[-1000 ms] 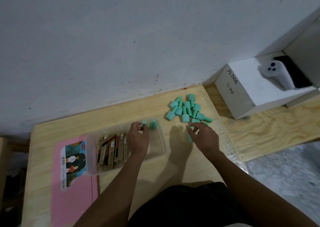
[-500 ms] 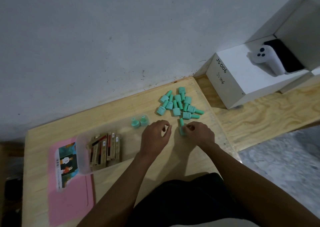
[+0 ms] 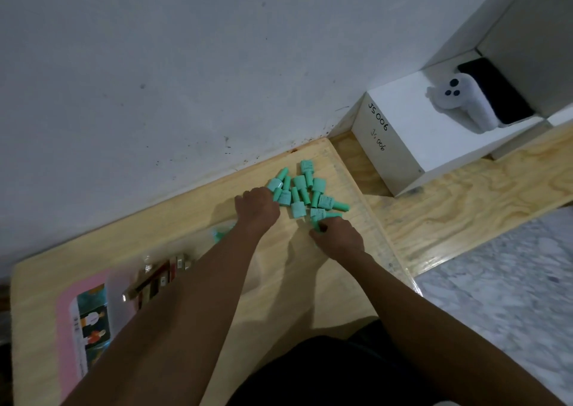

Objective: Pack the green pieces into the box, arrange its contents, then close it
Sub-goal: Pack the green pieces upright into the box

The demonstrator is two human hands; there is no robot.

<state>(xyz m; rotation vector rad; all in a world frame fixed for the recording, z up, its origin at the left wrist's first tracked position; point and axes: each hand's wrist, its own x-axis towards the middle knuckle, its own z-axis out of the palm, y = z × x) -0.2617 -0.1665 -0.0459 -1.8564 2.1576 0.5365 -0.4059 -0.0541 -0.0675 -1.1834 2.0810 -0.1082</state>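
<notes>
Item 1: cluster of small mint-green plastic pieces, each a square block with a round peg, laid in a loose heap on the pale wooden counter, directly beyond both hands.

Item 2: left hand, knuckles up, fingers curled down at the near-left edge of the heap and touching it; what is held, if anything, cannot be told.

Item 3: right hand, just right of and nearer than the left, fingers pinched closed on one green piece at the heap's near edge.

Item 4: clear plastic box, blurred, placed below and left of the left forearm; brown stick-shaped contents are seen inside, with two green pieces at its far end.

Item 5: pink printed lid, laid flat, partly under the box's left side.

Item 6: white carton marked "JS 006", well beyond the right hand.
</notes>
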